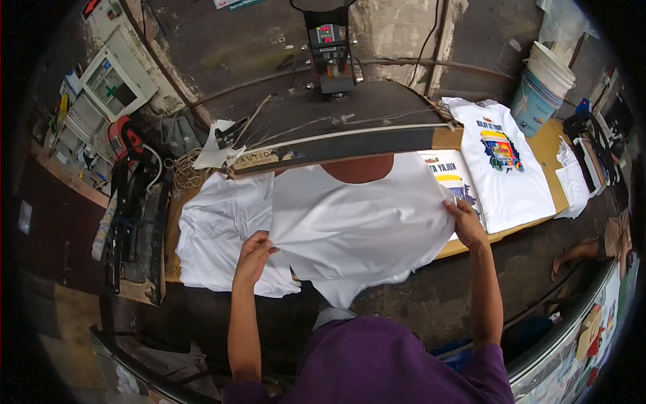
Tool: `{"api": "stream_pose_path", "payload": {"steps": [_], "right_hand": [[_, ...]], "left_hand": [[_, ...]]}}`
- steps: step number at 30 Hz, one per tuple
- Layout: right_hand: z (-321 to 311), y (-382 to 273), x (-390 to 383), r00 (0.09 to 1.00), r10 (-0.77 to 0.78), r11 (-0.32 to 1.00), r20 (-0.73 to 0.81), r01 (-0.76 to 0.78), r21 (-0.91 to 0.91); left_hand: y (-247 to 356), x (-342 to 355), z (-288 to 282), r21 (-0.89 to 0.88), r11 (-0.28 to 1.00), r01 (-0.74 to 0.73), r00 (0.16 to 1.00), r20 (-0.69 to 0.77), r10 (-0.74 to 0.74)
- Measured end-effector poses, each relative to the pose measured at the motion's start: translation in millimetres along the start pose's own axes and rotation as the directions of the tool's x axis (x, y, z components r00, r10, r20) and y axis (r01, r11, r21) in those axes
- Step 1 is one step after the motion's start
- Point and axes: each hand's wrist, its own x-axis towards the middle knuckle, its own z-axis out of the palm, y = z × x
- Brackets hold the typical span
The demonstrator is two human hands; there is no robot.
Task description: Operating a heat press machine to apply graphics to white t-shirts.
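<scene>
A plain white T-shirt [356, 229] is spread between my two hands, its far part under the raised upper plate of a heat press [350, 147]. My left hand [253, 258] pinches the shirt's left edge, with folds running out from the fingers. On the other edge, my right hand [465, 221] grips the fabric, thumb and fingers closed. A reddish-brown pad [356, 172] shows beyond the shirt's neckline. The shirt's near end hangs loose past the table edge, toward my body. Whatever lies beneath the shirt is hidden.
Crumpled white shirts [219, 232] lie at left on the yellow-brown table [464, 248]. At right are a printed white shirt [531, 195] and a partly covered printed item [441, 167]. Stacked buckets [538, 91] stand at the back right. Another person's leg [577, 256] shows at far right.
</scene>
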Motion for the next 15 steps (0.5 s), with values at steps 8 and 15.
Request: {"api": "stream_pose_path", "payload": {"steps": [8, 15], "right_hand": [[-33.8, 13.2, -77.3, 0.956, -0.274, 0.95, -0.101, 0.253, -0.182], [-29.0, -85.4, -110.2, 0.809, -0.588, 0.783, 0.018, 0.563, 0.265]], "left_hand": [[0.5, -106.5, -0.8, 0.072, 0.994, -0.083, 0.986, -0.138, 0.093], [77.7, -140.4, 33.6, -0.018, 0.928, -0.371, 0.919, -0.148, 0.365]]}}
